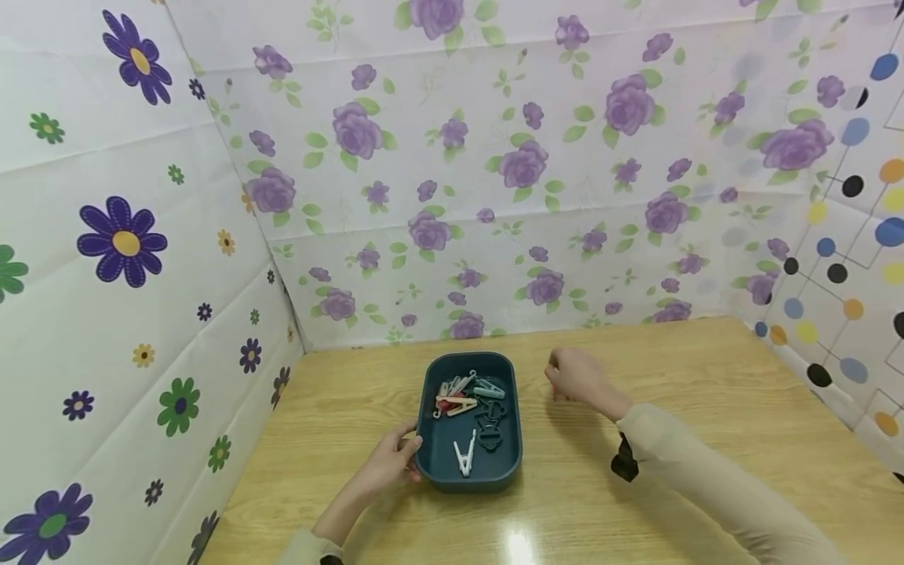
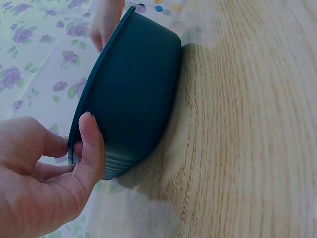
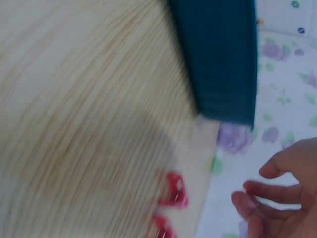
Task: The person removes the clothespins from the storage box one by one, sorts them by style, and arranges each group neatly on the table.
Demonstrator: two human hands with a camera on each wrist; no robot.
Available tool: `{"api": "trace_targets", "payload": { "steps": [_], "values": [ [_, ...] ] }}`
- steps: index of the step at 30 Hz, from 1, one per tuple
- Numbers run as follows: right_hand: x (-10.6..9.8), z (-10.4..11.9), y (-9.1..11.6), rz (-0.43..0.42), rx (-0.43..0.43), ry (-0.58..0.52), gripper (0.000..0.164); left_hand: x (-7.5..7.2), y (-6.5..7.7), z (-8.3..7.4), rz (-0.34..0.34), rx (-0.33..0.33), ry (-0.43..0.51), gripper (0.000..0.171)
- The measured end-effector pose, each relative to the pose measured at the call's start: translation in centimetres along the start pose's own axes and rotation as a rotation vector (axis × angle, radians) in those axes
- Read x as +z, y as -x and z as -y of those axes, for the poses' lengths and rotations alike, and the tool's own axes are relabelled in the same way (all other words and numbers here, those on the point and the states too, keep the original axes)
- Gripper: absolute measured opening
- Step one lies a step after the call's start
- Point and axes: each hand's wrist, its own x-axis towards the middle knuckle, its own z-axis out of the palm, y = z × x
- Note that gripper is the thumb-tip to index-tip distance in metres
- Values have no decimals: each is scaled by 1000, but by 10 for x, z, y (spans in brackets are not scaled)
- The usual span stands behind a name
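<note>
A dark teal plastic basin [image 1: 469, 482] stands on the table. My left hand [image 1: 395, 455] grips its left rim; in the left wrist view the thumb and fingers of that hand [image 2: 54, 173] pinch the edge. Inside lie several clothespins: a white one [image 1: 464, 457], a light blue one [image 1: 489, 389] and a peach one [image 1: 462, 406] among others, beside dark green plastic pieces [image 1: 490, 434]. My right hand [image 1: 582, 380] hovers to the right of the basin, fingers loosely bent with nothing between them. Near it, blurred red clips [image 3: 174, 191] lie on the wood.
The wooden table [image 1: 353, 384] meets a flower-printed cloth wall [image 1: 487, 235] at the back. Printed cloth also hangs at the left [image 1: 233, 329] and at the right [image 1: 840, 314]. A black band [image 1: 625, 461] sits on the right wrist.
</note>
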Motion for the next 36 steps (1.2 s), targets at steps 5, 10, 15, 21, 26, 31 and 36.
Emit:
{"api": "trace_targets", "payload": {
  "steps": [5,10,15,21,26,31,36],
  "values": [
    [8,22,-5,-67,-123,-40,13,0,1,-1,-5,-6,-6,50],
    [19,41,-10,-95,-228,-80,11,-1,1,-1,-1,-5,0,52],
    [31,56,-14,-37,-344,-82,12,-1,0,0,5,-7,10,51],
    [41,79,-19,207,-444,-15,20,0,2,-2,0,-6,8,50],
    [48,100,-23,382,-447,35,28,0,2,-4,-3,-14,11,51],
    [61,112,-28,402,-378,77,31,1,2,-4,-8,-14,15,51],
    [75,117,-32,401,-384,136,34,0,2,-3,-3,-11,21,50]
  ]
}}
